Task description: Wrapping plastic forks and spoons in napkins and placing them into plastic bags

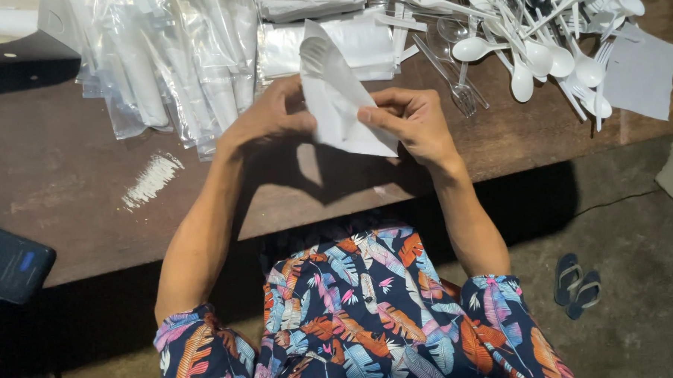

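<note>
Both my hands hold a white paper napkin [339, 107] over the brown wooden table [60, 169]. A white plastic spoon [318, 54] lies against the napkin, its bowl sticking out at the top. My left hand [270, 117] pinches the napkin's left edge. My right hand [412, 118] grips the napkin's lower right side with thumb and fingers.
A heap of clear plastic sleeves [168, 61] lies at the back left. Folded napkins [346, 39] are stacked behind my hands. Several white plastic spoons and forks [540, 40] are piled at the back right, beside a loose napkin [642, 74]. A dark phone [11, 264] lies near the left edge. Sandals [578, 285] lie on the floor.
</note>
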